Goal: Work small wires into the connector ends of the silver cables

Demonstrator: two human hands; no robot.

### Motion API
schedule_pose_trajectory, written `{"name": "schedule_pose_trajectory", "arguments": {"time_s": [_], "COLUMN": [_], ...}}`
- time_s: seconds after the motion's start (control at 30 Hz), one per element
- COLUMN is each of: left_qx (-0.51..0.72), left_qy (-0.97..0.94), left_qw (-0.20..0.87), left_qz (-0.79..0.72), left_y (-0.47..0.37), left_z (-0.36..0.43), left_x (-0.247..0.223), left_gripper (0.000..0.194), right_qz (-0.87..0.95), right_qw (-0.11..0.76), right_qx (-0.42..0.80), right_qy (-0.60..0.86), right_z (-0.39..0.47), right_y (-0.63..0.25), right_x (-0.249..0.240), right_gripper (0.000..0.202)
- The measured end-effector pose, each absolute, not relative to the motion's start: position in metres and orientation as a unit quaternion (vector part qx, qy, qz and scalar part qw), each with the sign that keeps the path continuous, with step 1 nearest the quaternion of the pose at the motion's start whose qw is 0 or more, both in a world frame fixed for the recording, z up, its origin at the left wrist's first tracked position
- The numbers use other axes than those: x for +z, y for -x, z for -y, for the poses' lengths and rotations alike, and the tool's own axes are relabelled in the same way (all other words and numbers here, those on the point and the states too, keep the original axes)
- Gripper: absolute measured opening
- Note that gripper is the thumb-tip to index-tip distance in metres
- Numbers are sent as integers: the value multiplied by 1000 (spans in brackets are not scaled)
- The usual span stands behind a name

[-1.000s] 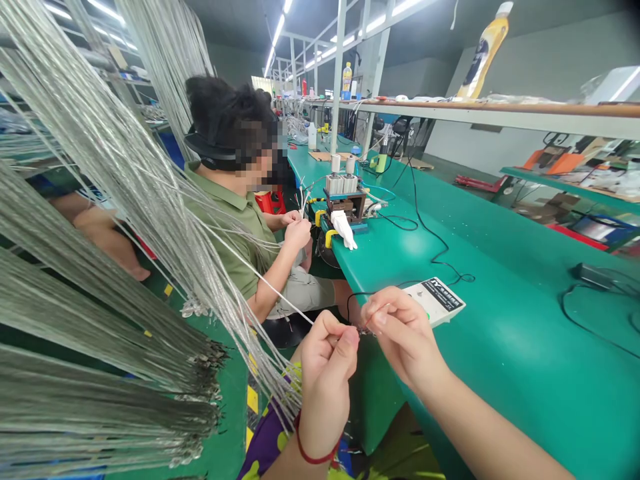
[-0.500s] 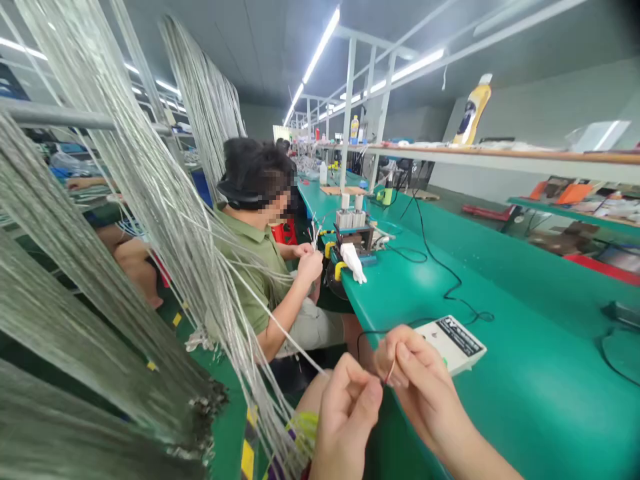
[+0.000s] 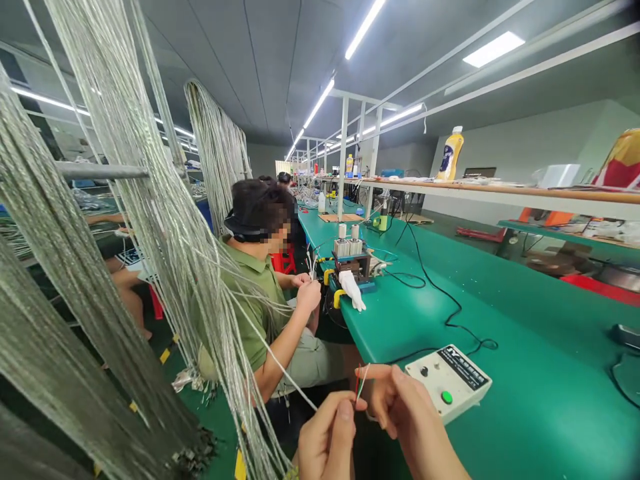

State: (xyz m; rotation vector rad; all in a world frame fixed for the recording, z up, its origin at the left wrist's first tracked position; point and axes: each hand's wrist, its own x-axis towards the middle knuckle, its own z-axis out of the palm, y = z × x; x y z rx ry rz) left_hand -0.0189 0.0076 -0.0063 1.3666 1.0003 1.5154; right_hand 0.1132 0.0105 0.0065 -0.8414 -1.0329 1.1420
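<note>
Left hand (image 3: 330,433) pinches thin wires (image 3: 359,387) near box (image 3: 457,383) marked "JY".

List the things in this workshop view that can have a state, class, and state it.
Left hand, pinched on wires
Right hand, fingers parted
Thin wires, ends fanned apart
Large yellow bottle, capped, upright
Long cables, hanging in bundles
Ceiling tube, lit
Control box, resting on bench
</note>
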Motion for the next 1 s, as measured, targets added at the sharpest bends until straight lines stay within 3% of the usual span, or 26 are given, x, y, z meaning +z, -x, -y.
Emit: {"name": "schedule_pose_trajectory", "arguments": {"time_s": [0.17, 0.27, 0.53, 0.83, 1.0], "left_qx": [626, 611, 598, 613, 626], "left_qy": [-563, -609, -658, -669, -675], "left_qw": [363, 316, 251, 228, 204], "left_qz": [-400, -395, -384, -355, -334], "left_y": [19, 18, 10, -11, -16], "left_z": [-8, -9, -1, 18, 24], "left_x": [-9, -12, -12, -2, 4], "left_gripper": [41, 32, 27, 24, 31], "right_qz": [561, 588, 553, 572, 498], "right_qw": [622, 617, 605, 653, 681], "right_qx": [357, 283, 269, 105, 174], "right_qy": [412, 440, 505, 485, 508], "right_z": [0, 7, 25, 29, 28], "right_y": [-109, -109, -101, -115, -120], "right_x": [16, 25, 35, 36, 44], "right_gripper": [32, 22, 22, 21, 19]}}
